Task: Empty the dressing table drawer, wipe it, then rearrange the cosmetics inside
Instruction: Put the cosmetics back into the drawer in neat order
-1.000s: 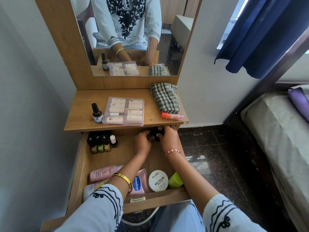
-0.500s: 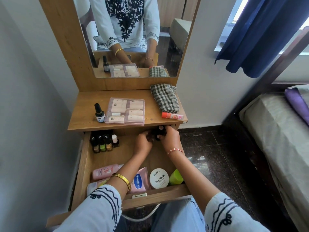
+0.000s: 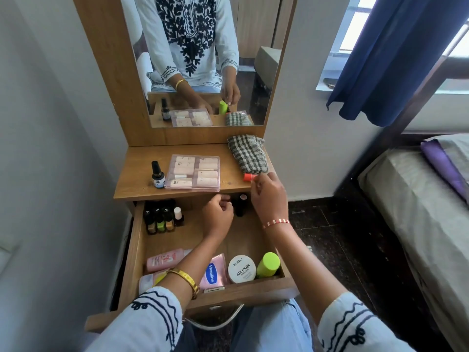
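Note:
The wooden drawer (image 3: pixel 132 250) is pulled out toward me. Inside stand several small nail polish bottles (image 3: pixel 162 219) at the back left and dark bottles (image 3: pixel 241 205) at the back right. Along the front lie a pink bottle (image 3: pixel 165 259), a Vaseline tube (image 3: pixel 213 273), a white nail polish remover jar (image 3: pixel 241 269) and a lime green bottle (image 3: pixel 268 264). My left hand (image 3: pixel 218 214) is curled beside the dark bottles; any hold is hidden. My right hand (image 3: pixel 266 194) is raised to the tabletop edge, fingertips pinching an orange tube (image 3: pixel 248 177).
On the tabletop (image 3: pixel 137 184) stand a dark dropper bottle (image 3: pixel 157 175), a clear case of pink items (image 3: pixel 193 172) and a folded checked cloth (image 3: pixel 247 157). A mirror (image 3: pixel 203 59) rises behind. A bed (image 3: pixel 418 212) and a blue curtain (image 3: pixel 393 59) are to the right.
My right hand left the dark bottles at the back of the drawer and rose to the orange tube on the tabletop. My left hand stayed in the drawer.

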`<state>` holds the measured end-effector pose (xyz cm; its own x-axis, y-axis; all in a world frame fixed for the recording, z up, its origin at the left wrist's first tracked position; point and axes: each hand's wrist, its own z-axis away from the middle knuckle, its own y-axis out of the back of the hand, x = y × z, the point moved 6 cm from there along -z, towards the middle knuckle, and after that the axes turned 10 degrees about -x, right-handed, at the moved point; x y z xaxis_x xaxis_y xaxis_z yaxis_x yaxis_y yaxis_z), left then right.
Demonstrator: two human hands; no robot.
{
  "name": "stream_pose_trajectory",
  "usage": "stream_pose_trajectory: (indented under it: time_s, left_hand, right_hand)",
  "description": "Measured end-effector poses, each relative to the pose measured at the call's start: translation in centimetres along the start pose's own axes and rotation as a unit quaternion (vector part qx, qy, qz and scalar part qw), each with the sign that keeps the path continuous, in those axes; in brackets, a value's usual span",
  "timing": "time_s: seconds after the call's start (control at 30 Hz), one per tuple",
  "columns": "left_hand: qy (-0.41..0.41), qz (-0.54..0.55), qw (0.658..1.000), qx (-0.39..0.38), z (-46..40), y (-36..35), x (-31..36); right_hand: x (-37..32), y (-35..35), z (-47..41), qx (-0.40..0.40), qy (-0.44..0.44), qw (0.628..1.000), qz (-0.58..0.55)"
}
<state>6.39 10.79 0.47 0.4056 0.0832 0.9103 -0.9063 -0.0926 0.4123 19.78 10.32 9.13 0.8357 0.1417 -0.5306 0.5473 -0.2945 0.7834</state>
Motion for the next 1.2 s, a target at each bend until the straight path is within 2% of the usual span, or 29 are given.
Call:
stream_pose_trajectory:
  time_s: [0.2,0.47,0.57,0.63,0.73,0.8,0.87,0.97,1.07,1.13,1.2]
  left_hand:
    - [-0.009,0.022,1.0,-0.014,0.2,0.5,0.7]
    - [-0.004,0.045,0.998,-0.034,0.5,1.0,0.5]
    - [-0.001,0.067,0.997,-0.046,0.7,1.0,0.3]
    - [0.007,0.088,0.994,-0.056,0.9,0.9,0.1]
    - [0.034,0.155,0.985,-0.069,1.5,0.7,-0.1]
    - [0.051,0.189,0.978,-0.073,1.8,0.6,-0.2]
    - [0.079,0.242,0.963,-0.083,2.5,0.4,-0.3]
    - [0.142,0.387,0.903,-0.119,3.6,-0.1,-0.4]
    - [0.166,0.471,0.852,-0.156,4.4,-0.1,-0.1]
    - [0.167,0.491,0.841,-0.156,4.6,0.3,-0.1]
    - [0.167,0.491,0.842,-0.148,4.6,0.5,-0.4]
  right_hand:
    - [0.8,-0.5,-2.1,-0.081,-0.02,0.991,0.101]
    - [1.4,-1.0,-1.9,-0.114,0.002,0.988,0.107]
    - [1.0,-1.1,-1.0,-0.103,-0.02,0.994,-0.019]
    - [1.0,-2.0,0.1,-0.132,-0.058,0.979,-0.147]
    - [1.1,-3.8,2.2,-0.205,-0.107,0.913,-0.337]
    - [1.1,-4.4,3.3,-0.218,-0.131,0.868,-0.427]
    - [1.2,-4.5,3.8,-0.208,-0.141,0.853,-0.456]
    - [1.0,-4.5,4.2,-0.196,-0.133,0.873,-0.425]
    - [0.7,-4.2,4.2,-0.166,-0.121,0.901,-0.383]
    - [0.6,-4.0,4.1,-0.163,-0.119,0.911,-0.361]
    - [0.7,-3.9,4.1,-0.161,-0.118,0.905,-0.376]
